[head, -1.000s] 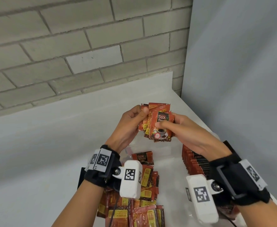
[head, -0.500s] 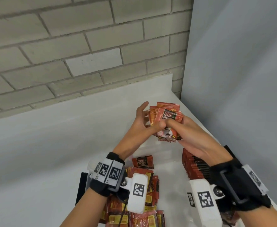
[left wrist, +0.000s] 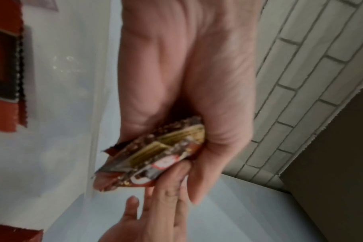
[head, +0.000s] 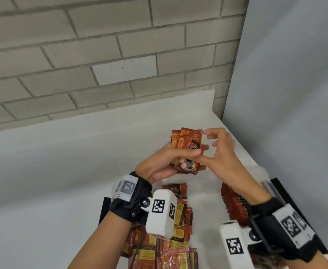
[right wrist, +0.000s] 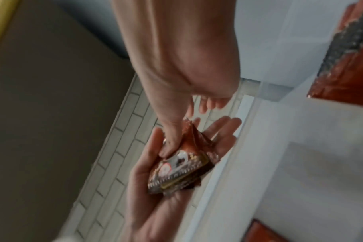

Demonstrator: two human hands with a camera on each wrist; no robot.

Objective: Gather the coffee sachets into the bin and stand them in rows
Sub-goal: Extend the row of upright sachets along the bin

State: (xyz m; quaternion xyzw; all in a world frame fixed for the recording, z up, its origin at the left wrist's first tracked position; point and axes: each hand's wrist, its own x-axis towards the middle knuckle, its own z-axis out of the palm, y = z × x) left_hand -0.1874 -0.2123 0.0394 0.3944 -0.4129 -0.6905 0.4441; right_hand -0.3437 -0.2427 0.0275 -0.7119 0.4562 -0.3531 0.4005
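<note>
Head view: the left hand (head: 160,164) holds a fanned stack (head: 187,150) of coffee sachets, thumb curled across the front one, raised above the clear bin (head: 260,171) on the white worktop (head: 52,171). The right hand (head: 220,152) meets the stack from the right, thumb against its lower front and the other fingers loosely curled, gripping nothing of their own. Only this view shows the bin's contents: a standing row (head: 235,204) of sachets along its right side, one sachet (head: 175,190) lying flat, and a loose heap (head: 170,243) nearest the camera. Left wrist view: the bottom edges of the stack (left wrist: 155,155) sit in the left palm (left wrist: 186,81), a right fingertip touching them; the picture is blurred. Right wrist view: the right thumb (right wrist: 170,144) presses the stack (right wrist: 182,168) into the left palm, whose fingers lie nearly straight behind it.
</note>
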